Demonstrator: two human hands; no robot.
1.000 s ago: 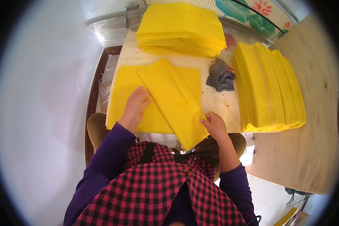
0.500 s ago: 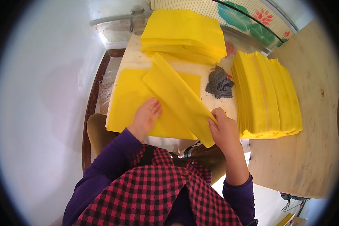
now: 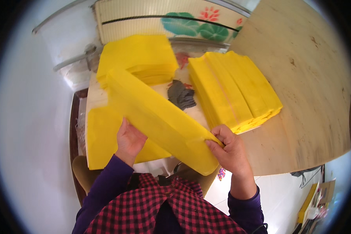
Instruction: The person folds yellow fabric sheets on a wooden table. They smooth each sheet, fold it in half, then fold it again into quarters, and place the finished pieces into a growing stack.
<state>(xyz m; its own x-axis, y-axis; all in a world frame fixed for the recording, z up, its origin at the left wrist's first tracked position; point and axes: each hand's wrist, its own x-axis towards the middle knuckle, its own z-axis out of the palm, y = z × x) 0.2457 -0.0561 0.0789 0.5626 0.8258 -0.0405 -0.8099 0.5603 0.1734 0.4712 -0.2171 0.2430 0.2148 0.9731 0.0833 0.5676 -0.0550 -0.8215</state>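
A long folded piece of yellow fabric [image 3: 163, 117] slants over the table, raised off it at the near right. My right hand [image 3: 228, 148] pinches its right end between thumb and fingers. Against its lower left edge rests my left hand [image 3: 131, 140], thumb stretched up and apart; the other fingers are partly hidden under the fabric. Beneath lies a flat yellow fabric piece [image 3: 101, 144] on the near left of the table, partly covered.
A stack of yellow fabric [image 3: 136, 52] stands at the far left, and a taller folded stack [image 3: 234, 87] at the right. Between them lies a crumpled grey cloth [image 3: 180, 94]. A pale wooden board [image 3: 300, 93] spans the right side; a clear bottle [image 3: 92, 58] stands at the back left.
The view has swung right. The folded fabric has been lifted, its right end still in my right hand. My left hand has moved from above the flat piece to the folded fabric's edge.
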